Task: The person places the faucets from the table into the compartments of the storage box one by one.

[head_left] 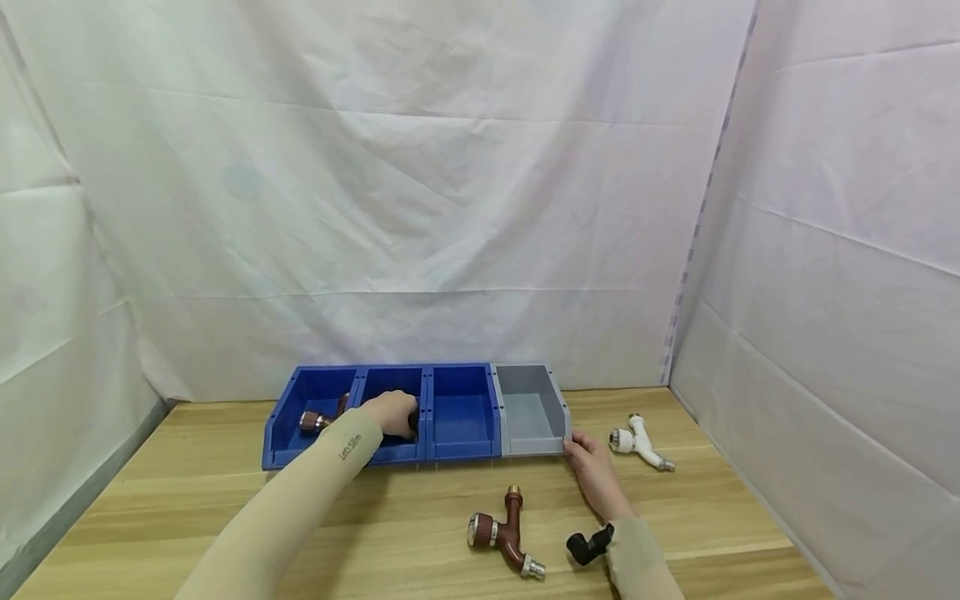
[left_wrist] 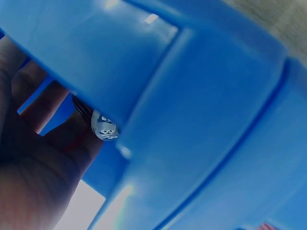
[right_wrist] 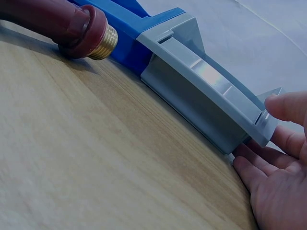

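Note:
My left hand [head_left: 393, 412] reaches into the second blue bin [head_left: 397, 451] from the left. In the left wrist view, the fingers [left_wrist: 48, 103] are partly hidden by the bin's wall, and a dark, ribbed tap knob [left_wrist: 104, 127] with a chrome cap shows at them. The rest of that tap is hidden. At the right end of the row, my right hand [head_left: 595, 472] grips the front corner of the grey bin [right_wrist: 192, 105], with the thumb [right_wrist: 288, 106] at the rim and the other fingers under its side.
A brown tap [head_left: 510, 533] lies in front of the bins, a black elbow-shaped piece [head_left: 588, 546] beside the right sleeve, and a white tap [head_left: 640, 442] right of the grey bin. Another brown tap [head_left: 318, 421] sits in the leftmost blue bin [head_left: 279, 433]. White cloth [head_left: 420, 208] hangs behind.

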`<move>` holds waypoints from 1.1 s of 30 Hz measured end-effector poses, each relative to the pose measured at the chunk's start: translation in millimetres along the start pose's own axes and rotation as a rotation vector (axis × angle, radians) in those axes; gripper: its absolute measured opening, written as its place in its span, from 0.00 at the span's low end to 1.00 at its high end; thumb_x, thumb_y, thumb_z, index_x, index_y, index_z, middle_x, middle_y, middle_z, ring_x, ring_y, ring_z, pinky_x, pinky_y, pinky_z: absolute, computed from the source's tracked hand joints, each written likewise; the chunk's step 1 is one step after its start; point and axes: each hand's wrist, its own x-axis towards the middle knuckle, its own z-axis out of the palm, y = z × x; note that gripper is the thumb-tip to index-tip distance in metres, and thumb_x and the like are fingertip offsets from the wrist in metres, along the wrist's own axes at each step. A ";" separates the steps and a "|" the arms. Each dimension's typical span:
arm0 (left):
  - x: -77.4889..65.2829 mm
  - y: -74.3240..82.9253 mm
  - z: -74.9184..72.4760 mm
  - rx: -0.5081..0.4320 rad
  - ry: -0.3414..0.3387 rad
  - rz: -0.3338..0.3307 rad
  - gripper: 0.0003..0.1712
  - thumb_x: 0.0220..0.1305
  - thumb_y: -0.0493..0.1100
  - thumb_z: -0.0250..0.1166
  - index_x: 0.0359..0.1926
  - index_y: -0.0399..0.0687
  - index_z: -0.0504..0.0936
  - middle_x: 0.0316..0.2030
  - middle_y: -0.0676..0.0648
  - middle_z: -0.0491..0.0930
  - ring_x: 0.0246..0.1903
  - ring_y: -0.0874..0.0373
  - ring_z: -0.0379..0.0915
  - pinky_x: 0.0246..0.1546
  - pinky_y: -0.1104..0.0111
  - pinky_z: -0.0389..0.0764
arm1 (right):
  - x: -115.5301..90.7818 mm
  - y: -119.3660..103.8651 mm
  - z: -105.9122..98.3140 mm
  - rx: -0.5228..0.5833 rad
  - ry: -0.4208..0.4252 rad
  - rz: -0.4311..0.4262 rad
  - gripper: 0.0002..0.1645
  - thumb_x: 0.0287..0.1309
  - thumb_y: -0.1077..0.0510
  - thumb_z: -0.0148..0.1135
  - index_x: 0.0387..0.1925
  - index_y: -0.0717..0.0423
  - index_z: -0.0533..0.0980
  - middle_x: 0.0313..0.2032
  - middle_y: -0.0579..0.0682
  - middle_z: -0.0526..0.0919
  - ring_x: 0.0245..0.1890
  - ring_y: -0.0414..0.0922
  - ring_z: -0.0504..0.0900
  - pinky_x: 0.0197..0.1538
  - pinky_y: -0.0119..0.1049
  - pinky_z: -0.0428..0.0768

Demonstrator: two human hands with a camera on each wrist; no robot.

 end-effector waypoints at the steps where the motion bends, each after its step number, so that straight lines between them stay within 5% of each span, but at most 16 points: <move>1: -1.0 0.5 -1.2 0.000 -0.003 -0.002 0.09 0.53 0.42 0.75 0.29 0.52 0.80 0.26 0.54 0.76 0.26 0.59 0.73 0.32 0.61 0.78 | 0.5 0.4 0.2 -0.003 -0.006 -0.015 0.28 0.70 0.62 0.49 0.64 0.76 0.61 0.63 0.70 0.65 0.58 0.46 0.70 0.53 0.26 0.71; 6: -3.6 -0.8 -4.1 -0.002 -0.003 -0.012 0.09 0.53 0.42 0.75 0.29 0.51 0.80 0.26 0.54 0.76 0.26 0.59 0.73 0.32 0.61 0.78 | 5.1 3.2 0.2 -0.010 -0.025 -0.063 0.28 0.69 0.61 0.49 0.63 0.78 0.62 0.60 0.70 0.68 0.53 0.41 0.74 0.51 0.28 0.73; 21: -4.9 -11.4 2.6 0.032 0.027 -0.015 0.10 0.51 0.47 0.76 0.28 0.56 0.81 0.25 0.57 0.76 0.25 0.61 0.73 0.31 0.62 0.77 | 7.2 3.9 5.6 -0.018 -0.024 -0.024 0.26 0.70 0.62 0.50 0.62 0.77 0.64 0.61 0.71 0.67 0.52 0.41 0.74 0.53 0.29 0.72; 33: -20.5 -1.4 -21.5 0.012 0.027 -0.008 0.08 0.54 0.48 0.75 0.29 0.56 0.82 0.25 0.58 0.76 0.24 0.62 0.71 0.28 0.63 0.75 | 14.8 5.8 1.0 -0.060 -0.009 -0.015 0.27 0.70 0.61 0.50 0.62 0.77 0.63 0.61 0.71 0.67 0.54 0.42 0.73 0.53 0.28 0.72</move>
